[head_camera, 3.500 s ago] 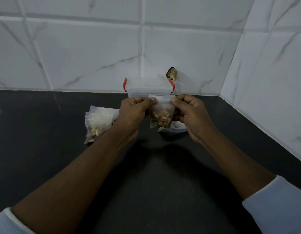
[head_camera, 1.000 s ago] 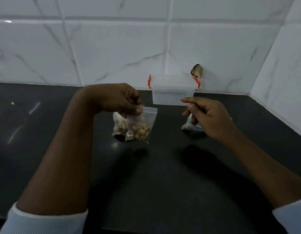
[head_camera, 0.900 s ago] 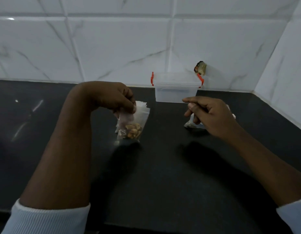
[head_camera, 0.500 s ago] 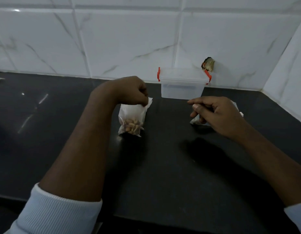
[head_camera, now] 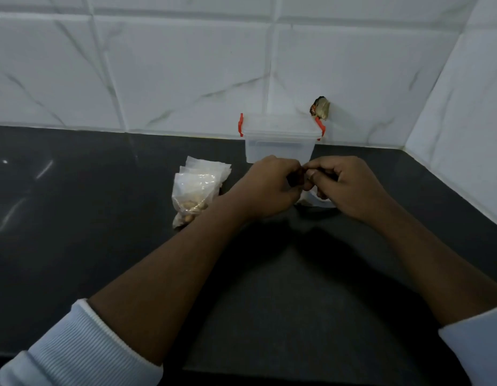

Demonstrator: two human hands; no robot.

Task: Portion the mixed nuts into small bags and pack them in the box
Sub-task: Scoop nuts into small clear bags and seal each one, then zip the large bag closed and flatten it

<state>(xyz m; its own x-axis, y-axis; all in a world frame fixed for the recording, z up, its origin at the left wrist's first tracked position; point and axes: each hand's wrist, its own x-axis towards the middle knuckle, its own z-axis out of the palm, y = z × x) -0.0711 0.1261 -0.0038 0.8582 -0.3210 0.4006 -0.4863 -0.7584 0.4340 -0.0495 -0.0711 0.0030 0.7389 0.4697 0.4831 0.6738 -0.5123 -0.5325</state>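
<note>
Nut bags (head_camera: 197, 190): small pile of clear bags, nuts showing low in the front one; lies on the counter (head_camera: 88, 218) just left of the hands, apart from the box.
Box (head_camera: 280, 144): clear, red clips, lid on; stands against the back wall, just behind the hands.
Left hand (head_camera: 269, 188): fingers curled, tips drawn in to meet the other hand's; what they pinch, if anything, cannot be told.
Right hand (head_camera: 346, 185): curled likewise, tips meeting the left's; a scrap of pale plastic (head_camera: 318, 202) shows beneath it on the counter.
Step in hand: portioning, probably starting on a fresh bag; packing not yet begun.
Next move calls for: a light fingertip grip to part thin plastic; later, both clips freed and the lid off.
Edges: tiled wall behind, side wall at right, counter front edge under the forearms.
Open room: broad bare counter to the left and front; tight between hands and box.
</note>
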